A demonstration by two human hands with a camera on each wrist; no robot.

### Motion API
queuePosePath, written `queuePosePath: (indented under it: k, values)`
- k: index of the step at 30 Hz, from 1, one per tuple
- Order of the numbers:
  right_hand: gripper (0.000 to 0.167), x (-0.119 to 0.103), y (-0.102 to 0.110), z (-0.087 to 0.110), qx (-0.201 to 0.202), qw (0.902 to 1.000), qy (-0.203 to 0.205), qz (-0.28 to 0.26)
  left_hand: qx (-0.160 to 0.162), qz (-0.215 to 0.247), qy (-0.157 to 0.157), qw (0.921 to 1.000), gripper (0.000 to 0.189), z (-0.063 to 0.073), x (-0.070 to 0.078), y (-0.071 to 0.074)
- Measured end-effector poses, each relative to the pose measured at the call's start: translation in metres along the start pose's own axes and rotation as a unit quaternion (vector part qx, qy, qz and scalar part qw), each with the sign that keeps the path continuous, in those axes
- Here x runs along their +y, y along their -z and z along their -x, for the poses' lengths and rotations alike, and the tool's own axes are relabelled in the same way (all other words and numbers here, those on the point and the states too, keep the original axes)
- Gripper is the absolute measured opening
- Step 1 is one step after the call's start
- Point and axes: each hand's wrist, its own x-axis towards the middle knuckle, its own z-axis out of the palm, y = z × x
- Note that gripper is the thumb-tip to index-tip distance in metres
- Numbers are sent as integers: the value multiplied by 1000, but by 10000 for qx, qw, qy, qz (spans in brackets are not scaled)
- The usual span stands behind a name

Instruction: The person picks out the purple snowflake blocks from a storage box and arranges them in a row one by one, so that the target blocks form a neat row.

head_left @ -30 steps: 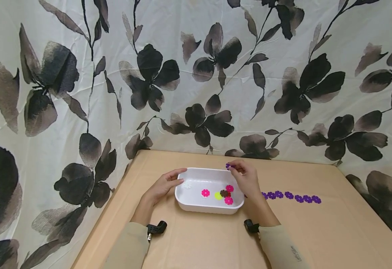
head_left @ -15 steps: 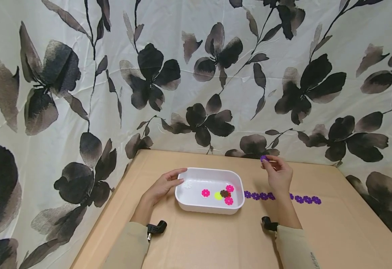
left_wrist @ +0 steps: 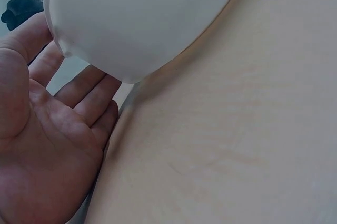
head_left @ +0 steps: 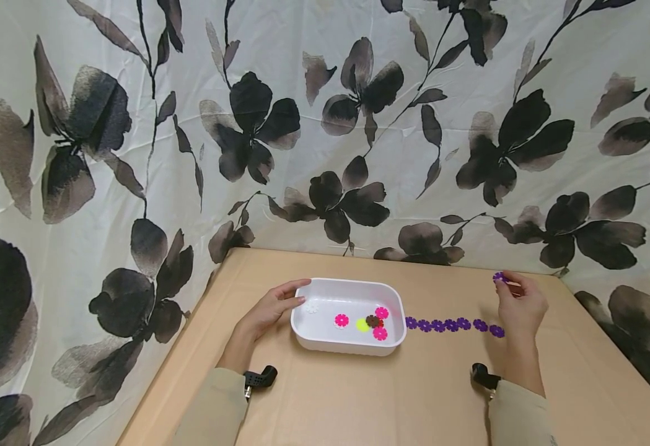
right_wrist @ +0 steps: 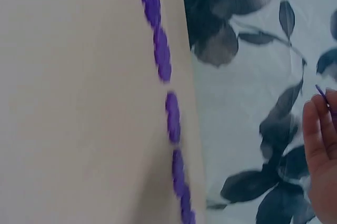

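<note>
A purple flower-shaped piece [head_left: 499, 277] is pinched between the thumb and fingertips of my right hand [head_left: 525, 306], raised over the right end of a row of purple flower pieces [head_left: 438, 326]. The wrist hides the row's far right end. In the right wrist view the held piece [right_wrist: 320, 91] shows edge-on at the fingertips. My left hand [head_left: 266, 313] holds the left end of a white plastic tray [head_left: 336, 348], thumb and forefinger at its rim. Inside lie pink flower pieces [head_left: 341, 320], a yellow-green one [head_left: 362, 324], a brown one [head_left: 372, 321] and a whitish one.
The tan table [head_left: 325, 396] extends in front of the tray and to both sides. Behind it hangs a white cloth [head_left: 302, 148] printed with dark flowers. The purple row starts close beside the tray's right side and runs rightward.
My right hand has carried the purple flower piece from above the tray rightward along the row to its right end. My left hand and the tray have stayed in place.
</note>
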Motion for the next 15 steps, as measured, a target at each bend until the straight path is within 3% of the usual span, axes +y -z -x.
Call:
queuePosePath:
  k: [3, 7, 15]
  values:
    - [32, 12, 19, -6, -67, 9965, -779, 296, -9, -5, -2, 10000, 49, 0, 0, 0]
    - [38, 28, 43, -12, -447, 9828, -1680, 617, -18, -7, -15, 10000, 50, 1, 1, 0]
    - [36, 47, 69, -15, -460, 9716, -2213, 701, -11, 41, -39, 10000, 50, 2, 1, -1]
